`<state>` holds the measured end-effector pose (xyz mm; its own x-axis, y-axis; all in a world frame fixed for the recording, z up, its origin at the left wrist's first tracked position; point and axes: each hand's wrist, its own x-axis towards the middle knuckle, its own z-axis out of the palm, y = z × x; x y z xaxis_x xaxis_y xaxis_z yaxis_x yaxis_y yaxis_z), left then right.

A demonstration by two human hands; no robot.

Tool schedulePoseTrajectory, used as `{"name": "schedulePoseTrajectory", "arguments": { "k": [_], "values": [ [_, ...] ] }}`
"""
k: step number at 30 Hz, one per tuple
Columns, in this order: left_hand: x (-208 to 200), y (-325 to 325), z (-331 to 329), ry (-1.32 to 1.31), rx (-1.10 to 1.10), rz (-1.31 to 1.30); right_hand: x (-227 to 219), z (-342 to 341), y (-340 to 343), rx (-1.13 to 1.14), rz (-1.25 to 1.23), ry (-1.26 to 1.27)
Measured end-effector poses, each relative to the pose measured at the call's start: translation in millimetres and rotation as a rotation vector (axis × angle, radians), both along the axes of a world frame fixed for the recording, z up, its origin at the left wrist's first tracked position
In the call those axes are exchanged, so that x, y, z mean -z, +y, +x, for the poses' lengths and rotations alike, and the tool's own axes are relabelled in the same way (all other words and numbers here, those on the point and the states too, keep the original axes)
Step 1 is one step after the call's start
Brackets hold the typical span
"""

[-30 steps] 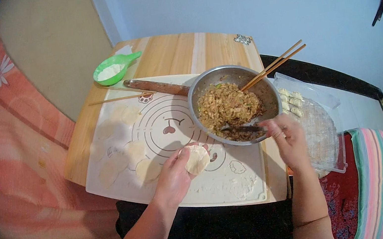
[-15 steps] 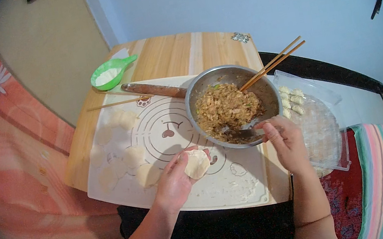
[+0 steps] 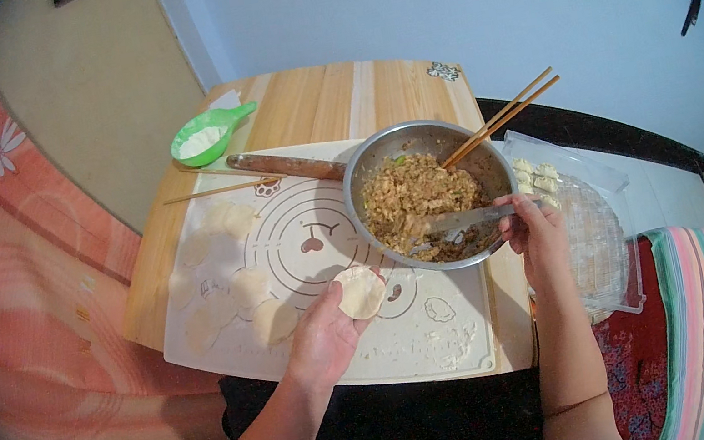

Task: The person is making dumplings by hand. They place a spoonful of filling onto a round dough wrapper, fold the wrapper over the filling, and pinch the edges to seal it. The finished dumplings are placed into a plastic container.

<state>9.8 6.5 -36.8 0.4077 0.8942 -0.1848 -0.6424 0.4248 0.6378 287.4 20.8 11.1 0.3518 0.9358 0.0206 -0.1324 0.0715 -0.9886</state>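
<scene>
My left hand (image 3: 327, 339) is closed round the edge of a round, flat dumpling wrapper (image 3: 361, 293), above the near part of the white pastry mat (image 3: 409, 345). In my right hand (image 3: 541, 238) is a narrow, flat metal spreader (image 3: 467, 217), held by its end over the right rim of the steel bowl (image 3: 353, 185). The spreader's far end is among the brown, minced filling (image 3: 421, 191). Two chopsticks (image 3: 503, 115) lean out of the bowl at the back right. Several more wrappers (image 3: 274, 321) lie overlapping on the mat's left side.
A wooden rolling pin (image 3: 284, 165) lies left of the bowl, with a thin stick (image 3: 218, 190) nearby. At the table's back left stands a green scoop (image 3: 204, 156) of white flour. On the right, a clear tray (image 3: 631, 268) carries several finished dumplings (image 3: 539, 179).
My right hand has risen a little and shifted right, lifting the spreader from low in the bowl to a level position. The wrapper in my left hand now faces up more fully.
</scene>
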Motion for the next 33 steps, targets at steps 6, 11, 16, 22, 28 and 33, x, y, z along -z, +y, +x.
{"name": "schedulePoseTrajectory", "arguments": {
  "k": [6, 11, 16, 22, 28, 33],
  "values": [
    [-3.8, -2.6, 0.4, -0.015, 0.008, -0.009, -2.6, 3.6, -2.5, -0.014, 0.010, 0.024],
    [-10.5, -3.6, -1.5, -0.138, 0.102, -0.020, -2.5, 4.4, -3.6, -0.045, 0.027, 0.095],
    [-15.9, -2.5, -2.4, -0.226, 0.167, -0.016, -19.8, -16.4, -27.3, -0.176, 0.089, 0.053],
    [-26.4, -1.5, -8.4, -0.230, 0.222, 0.003, -7.2, -21.6, -34.1, -0.466, 0.109, -0.073],
    [-24.8, 0.2, -10.5, -0.243, 0.180, -0.016, -9.0, -14.9, -34.0, -0.627, 0.176, -0.089],
    [-23.5, 2.8, -9.3, -0.272, 0.145, -0.057, -6.9, -14.3, -36.5, -0.619, 0.211, -0.119]
  ]
}}
